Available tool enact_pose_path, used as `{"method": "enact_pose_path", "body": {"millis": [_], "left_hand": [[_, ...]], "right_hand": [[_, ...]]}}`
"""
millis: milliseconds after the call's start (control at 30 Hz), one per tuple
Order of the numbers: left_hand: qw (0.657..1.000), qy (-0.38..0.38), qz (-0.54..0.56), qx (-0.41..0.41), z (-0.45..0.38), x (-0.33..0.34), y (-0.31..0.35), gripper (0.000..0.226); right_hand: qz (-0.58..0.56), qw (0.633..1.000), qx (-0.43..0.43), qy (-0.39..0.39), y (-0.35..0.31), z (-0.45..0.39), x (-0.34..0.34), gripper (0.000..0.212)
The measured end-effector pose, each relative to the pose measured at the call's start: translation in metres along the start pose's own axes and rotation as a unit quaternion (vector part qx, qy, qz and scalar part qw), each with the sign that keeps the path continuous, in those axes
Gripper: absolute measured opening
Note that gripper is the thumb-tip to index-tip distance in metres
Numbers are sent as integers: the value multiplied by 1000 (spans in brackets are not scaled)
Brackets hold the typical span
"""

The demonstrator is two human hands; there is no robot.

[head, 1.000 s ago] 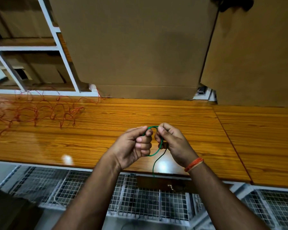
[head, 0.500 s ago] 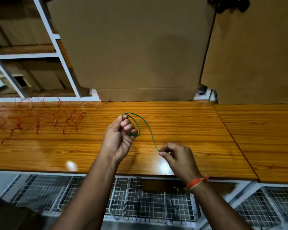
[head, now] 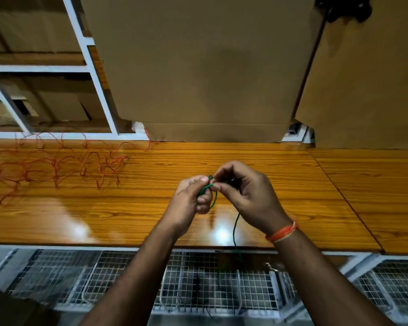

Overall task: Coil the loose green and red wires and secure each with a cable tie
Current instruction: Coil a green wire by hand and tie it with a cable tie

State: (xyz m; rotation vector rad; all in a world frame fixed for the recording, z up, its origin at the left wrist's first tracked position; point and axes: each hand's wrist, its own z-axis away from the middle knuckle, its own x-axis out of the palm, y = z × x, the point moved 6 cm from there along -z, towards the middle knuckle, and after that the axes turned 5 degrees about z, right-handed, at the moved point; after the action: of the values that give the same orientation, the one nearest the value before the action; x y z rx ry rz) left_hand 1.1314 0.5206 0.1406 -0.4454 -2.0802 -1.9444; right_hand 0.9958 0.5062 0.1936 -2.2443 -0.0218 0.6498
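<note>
- We see the green wire [head: 213,200] held above the bench [head: 245,158], between our two hands near the bench's middle.
- Its small loop stands roughly upright against the left hand [head: 190,203], whose fingers curl around it with the thumb on top.
- The right hand [head: 245,191] pinches the wire at the top of the loop, fingertips touching the left thumb.
- From under the right hand the free tail runs nearly straight down, past the bench's front edge towards the wire-mesh baskets [head: 222,285]; its end is too dim to tell.
- The red wires [head: 57,165] lie loose and tangled on the bench's far left, well apart from our hands.
- Cardboard boxes [head: 205,67] stand behind the bench, and a white shelf frame [head: 90,67] stands behind the red tangle.
- An orange band [head: 282,232] sits on the right wrist.
- Half a second ago our hands were apart, the wire arcing between them; now they meet and the tail hangs down instead of across.
</note>
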Motion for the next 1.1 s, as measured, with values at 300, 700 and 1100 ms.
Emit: {"method": "enact_pose_path", "body": {"millis": [300, 700, 1100], "left_hand": [[976, -104, 186, -42, 10, -37, 7, 27], [947, -92, 217, -221, 30, -66, -13, 54], [915, -35, 370, -157, 13, -63, -15, 43]], "right_hand": [[-2, 992, 113, 60, 27, 0, 57, 21], [-28, 987, 158, 1, 30, 24, 91, 38], [-146, 957, 243, 57, 81, 65, 76, 10]]}}
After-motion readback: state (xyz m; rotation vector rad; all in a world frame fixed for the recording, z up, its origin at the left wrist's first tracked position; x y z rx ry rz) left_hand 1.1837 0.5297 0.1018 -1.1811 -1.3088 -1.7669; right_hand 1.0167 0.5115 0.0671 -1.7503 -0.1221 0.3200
